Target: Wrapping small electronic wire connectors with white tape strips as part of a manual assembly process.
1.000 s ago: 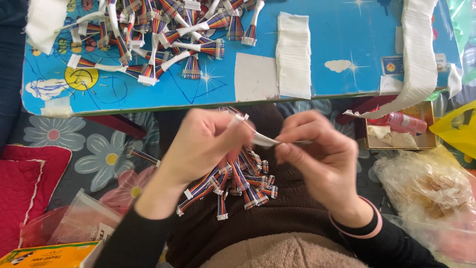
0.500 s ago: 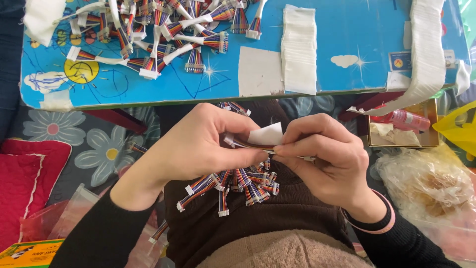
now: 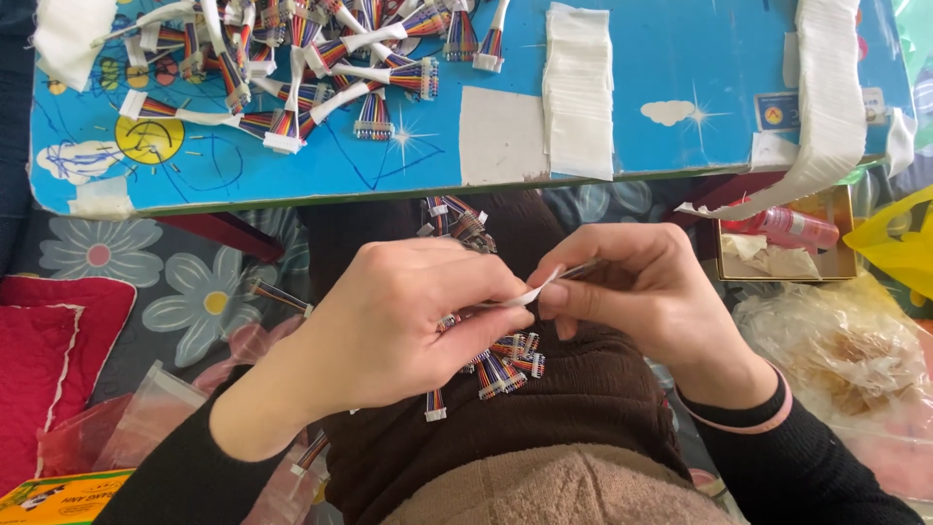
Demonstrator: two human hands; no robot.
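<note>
Over a dark skirt, the left hand (image 3: 408, 321) and the right hand (image 3: 641, 292) met at a small strip of white tape (image 3: 537, 290), fingertips of both pinched on it around a cable piece that was mostly hidden. Short rainbow-wire cables (image 3: 501, 365) (unwrapped, as far as could be seen) lay loose in the lap just under the hands. On the blue table (image 3: 680, 58) beyond, a heap of wrapped cables (image 3: 301, 68) already stood beside a stack of cut tape pieces (image 3: 578, 92). Judging by both piles, the work looked well along, with a good handful left.
</note>
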